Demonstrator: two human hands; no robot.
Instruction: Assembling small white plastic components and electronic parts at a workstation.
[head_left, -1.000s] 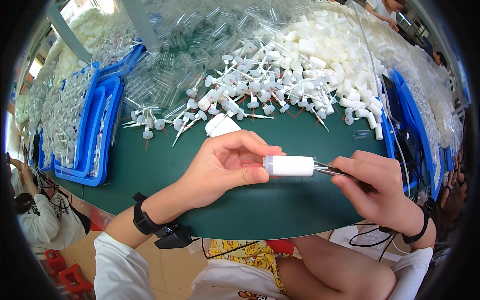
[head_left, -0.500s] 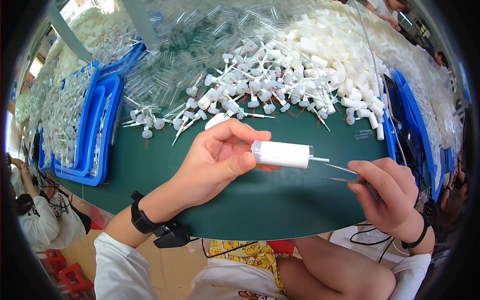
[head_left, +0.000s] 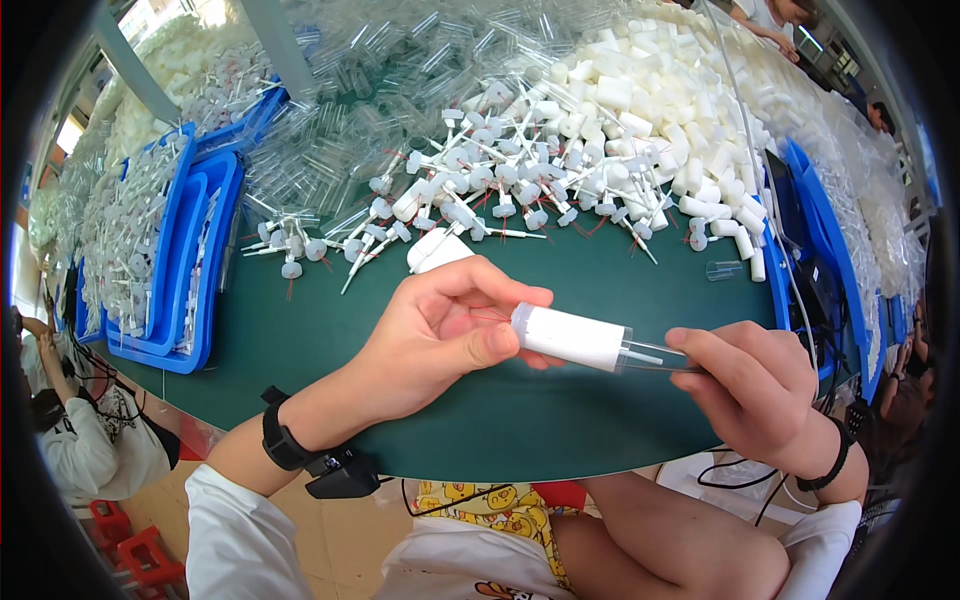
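My left hand (head_left: 430, 320) pinches the capped end of a clear plastic tube (head_left: 627, 338). Inside the tube sits a white cylinder (head_left: 575, 338), and a thin white rod (head_left: 645, 358) sticks out of its right end. Fine red wires trail from the cap between my left fingers. In my right hand (head_left: 755, 380) is a pair of metal tweezers (head_left: 660, 349), its prongs on either side of the rod and its tips at the tube's mouth. Whether the tips touch the white cylinder, I cannot tell.
Behind my hands lie grey-capped rods with red wires (head_left: 505, 175), a heap of white cylinders (head_left: 690, 120) and clear tubes (head_left: 340, 130). Blue trays (head_left: 225, 235) flank the green table (head_left: 480, 420). A rounded white object (head_left: 437, 250) rests behind my left hand.
My right hand has moved left, bringing the tweezers from beside the rod's end to around it at the tube's mouth. The tube has shifted slightly right and down, tilting a little more.
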